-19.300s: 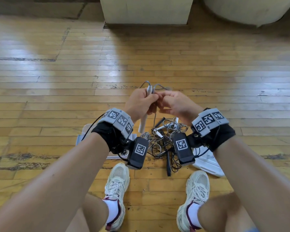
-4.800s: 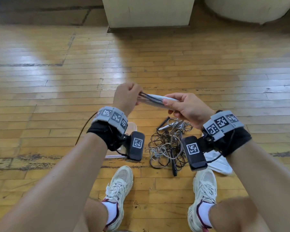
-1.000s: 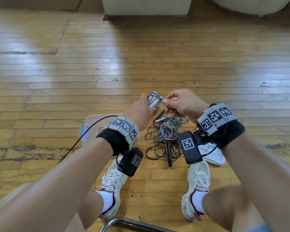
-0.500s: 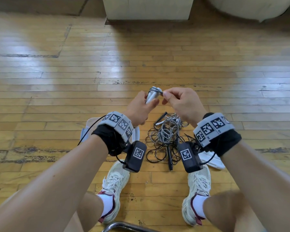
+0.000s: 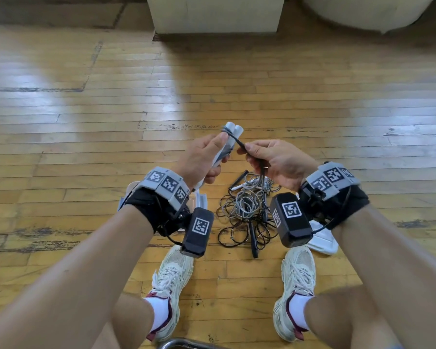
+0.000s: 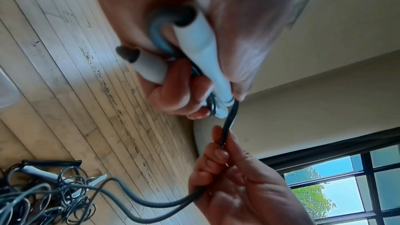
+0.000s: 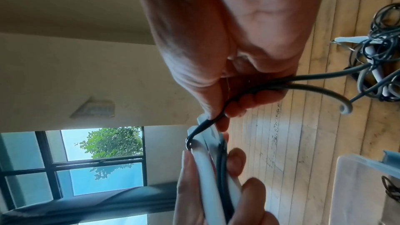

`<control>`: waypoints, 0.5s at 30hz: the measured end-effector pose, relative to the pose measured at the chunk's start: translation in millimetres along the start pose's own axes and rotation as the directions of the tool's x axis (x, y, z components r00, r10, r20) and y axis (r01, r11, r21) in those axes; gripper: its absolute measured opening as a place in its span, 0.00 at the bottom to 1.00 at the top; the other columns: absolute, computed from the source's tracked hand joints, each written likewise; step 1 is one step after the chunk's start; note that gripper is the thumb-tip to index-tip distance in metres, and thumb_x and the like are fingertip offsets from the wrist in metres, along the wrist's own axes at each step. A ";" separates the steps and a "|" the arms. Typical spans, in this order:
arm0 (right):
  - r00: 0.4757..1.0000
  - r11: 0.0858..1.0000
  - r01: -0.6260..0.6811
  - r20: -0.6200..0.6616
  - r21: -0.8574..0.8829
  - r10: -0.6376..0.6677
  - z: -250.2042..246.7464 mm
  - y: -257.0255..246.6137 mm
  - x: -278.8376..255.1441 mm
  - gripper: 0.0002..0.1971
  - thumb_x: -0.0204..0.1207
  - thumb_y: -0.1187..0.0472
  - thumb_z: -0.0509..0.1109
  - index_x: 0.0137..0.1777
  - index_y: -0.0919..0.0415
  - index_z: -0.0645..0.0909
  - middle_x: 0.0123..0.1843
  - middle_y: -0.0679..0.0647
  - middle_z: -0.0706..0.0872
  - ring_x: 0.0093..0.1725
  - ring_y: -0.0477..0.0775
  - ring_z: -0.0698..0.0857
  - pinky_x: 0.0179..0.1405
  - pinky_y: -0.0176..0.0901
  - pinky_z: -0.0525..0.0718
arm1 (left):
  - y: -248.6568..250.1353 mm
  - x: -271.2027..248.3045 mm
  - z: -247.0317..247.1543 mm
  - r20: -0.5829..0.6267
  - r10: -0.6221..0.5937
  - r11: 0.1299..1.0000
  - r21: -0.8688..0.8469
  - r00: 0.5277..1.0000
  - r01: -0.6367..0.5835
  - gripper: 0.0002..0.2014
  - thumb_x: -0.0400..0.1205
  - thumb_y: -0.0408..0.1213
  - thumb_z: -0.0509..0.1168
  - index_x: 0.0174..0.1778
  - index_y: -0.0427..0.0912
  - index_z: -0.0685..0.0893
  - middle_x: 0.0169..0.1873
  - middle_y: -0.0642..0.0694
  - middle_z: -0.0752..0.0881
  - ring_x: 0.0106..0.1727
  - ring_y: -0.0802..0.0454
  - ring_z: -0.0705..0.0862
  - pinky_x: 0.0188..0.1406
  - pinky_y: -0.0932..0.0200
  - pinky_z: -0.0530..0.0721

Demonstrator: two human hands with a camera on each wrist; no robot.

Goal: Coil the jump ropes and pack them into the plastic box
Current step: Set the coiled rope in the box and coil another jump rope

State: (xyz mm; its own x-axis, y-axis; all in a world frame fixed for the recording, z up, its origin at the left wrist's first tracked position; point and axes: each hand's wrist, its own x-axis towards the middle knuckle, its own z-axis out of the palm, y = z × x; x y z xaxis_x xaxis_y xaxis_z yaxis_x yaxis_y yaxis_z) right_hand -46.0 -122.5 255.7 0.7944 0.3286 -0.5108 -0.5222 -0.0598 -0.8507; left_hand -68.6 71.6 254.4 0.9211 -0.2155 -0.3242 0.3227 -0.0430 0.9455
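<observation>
My left hand [image 5: 207, 157] grips a pair of white jump rope handles [image 5: 230, 133] held together, tips pointing up and away. The same handles [image 6: 203, 54] show in the left wrist view, and the handles [image 7: 207, 168] in the right wrist view. A dark grey rope [image 5: 237, 141] is looped round their top end. My right hand [image 5: 269, 157] pinches that doubled rope [image 6: 226, 129] just right of the handles, and it trails down to a tangled pile of ropes [image 5: 247, 212] on the floor. The clear plastic box [image 5: 199, 197] lies behind my left wrist, mostly hidden.
A white lid [image 5: 322, 240] lies on the wooden floor by my right shoe [image 5: 297, 290]. My left shoe [image 5: 171, 285] is below the box. A cream block [image 5: 214, 13] and a round cream object [image 5: 368, 11] stand at the far edge. A metal bar [image 5: 184, 343] is at the bottom.
The handles have tilted more upright and risen slightly. My right hand has drawn the rope down and to the right, away from the handle tops, over the last second.
</observation>
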 end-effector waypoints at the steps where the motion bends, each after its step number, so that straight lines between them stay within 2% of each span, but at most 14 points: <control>1: 1.000 1.000 0.013 -0.018 0.005 -0.013 -1.4 -1.9 -1.0 0.10 0.84 0.62 0.67 0.53 0.67 0.87 0.34 0.51 0.82 0.35 0.46 0.75 0.38 0.38 0.71 | -0.2 0.5 -1.1 -0.002 -0.006 0.999 0.038 1.000 0.006 0.16 0.91 0.46 0.57 0.59 0.34 0.77 0.38 0.44 0.77 0.19 0.59 0.67 0.14 0.67 0.66; 4: 0.997 0.999 0.048 -0.057 -0.004 -0.048 -5.1 -7.4 -2.3 0.10 0.84 0.60 0.68 0.56 0.66 0.87 0.32 0.49 0.79 0.33 0.46 0.72 0.38 0.39 0.68 | -1.6 1.0 -3.2 -0.017 0.007 0.985 0.171 1.000 -0.004 0.12 0.88 0.38 0.65 0.61 0.34 0.77 0.34 0.47 0.75 0.21 0.59 0.68 0.15 0.66 0.68; 6: 0.995 0.997 0.068 -0.067 -0.041 -0.070 -6.0 -8.7 -2.0 0.14 0.84 0.54 0.68 0.57 0.66 0.87 0.31 0.48 0.76 0.32 0.45 0.70 0.37 0.40 0.67 | -3.1 1.4 -3.8 -0.062 0.072 0.921 0.388 0.995 -0.042 0.13 0.87 0.37 0.65 0.65 0.36 0.77 0.35 0.50 0.78 0.25 0.58 0.73 0.20 0.67 0.72; 8: 0.993 0.995 0.073 -0.085 -0.074 -0.079 -6.2 -9.3 -1.3 0.16 0.85 0.52 0.66 0.57 0.66 0.87 0.30 0.47 0.75 0.31 0.45 0.69 0.36 0.40 0.68 | -6.4 2.2 -5.2 -0.112 0.159 0.819 0.570 0.981 -0.068 0.12 0.87 0.40 0.65 0.65 0.42 0.74 0.42 0.52 0.82 0.32 0.56 0.79 0.24 0.70 0.74; 10: 0.991 0.989 0.083 -0.098 -0.122 -0.095 -4.4 -10.0 -1.1 0.13 0.86 0.55 0.66 0.55 0.66 0.87 0.30 0.48 0.77 0.30 0.45 0.71 0.34 0.39 0.70 | -10.4 1.0 -7.1 -0.117 0.233 0.732 0.675 0.965 -0.095 0.11 0.88 0.40 0.64 0.61 0.44 0.70 0.43 0.49 0.83 0.35 0.51 0.82 0.29 0.63 0.78; 12: 0.987 0.981 0.093 -0.111 -0.170 -0.113 -2.1 -10.7 -1.0 0.10 0.86 0.60 0.66 0.51 0.65 0.86 0.31 0.50 0.82 0.29 0.45 0.76 0.33 0.37 0.74 | -13.8 -0.3 -8.2 -0.065 0.283 0.616 0.777 0.957 -0.130 0.10 0.88 0.40 0.63 0.61 0.43 0.69 0.41 0.48 0.83 0.34 0.48 0.81 0.32 0.53 0.79; 15: 0.980 0.963 0.120 -0.127 -0.240 -0.153 -1.1 -9.0 0.0 0.08 0.87 0.64 0.65 0.47 0.63 0.83 0.33 0.52 0.86 0.28 0.44 0.80 0.32 0.37 0.78 | -14.7 -1.7 -8.2 0.017 0.289 0.395 0.909 0.957 -0.135 0.10 0.88 0.41 0.61 0.63 0.45 0.71 0.45 0.49 0.82 0.37 0.46 0.80 0.33 0.51 0.78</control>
State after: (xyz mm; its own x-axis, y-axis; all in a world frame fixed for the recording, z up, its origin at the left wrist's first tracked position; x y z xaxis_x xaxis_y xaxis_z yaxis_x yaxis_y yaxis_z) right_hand -40.9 -123.0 263.1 0.8980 0.2118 -0.3858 -0.3336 -0.2440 -0.9106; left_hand -73.1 80.5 240.7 0.9713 -0.2349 -0.0363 -0.1948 -0.8742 0.4448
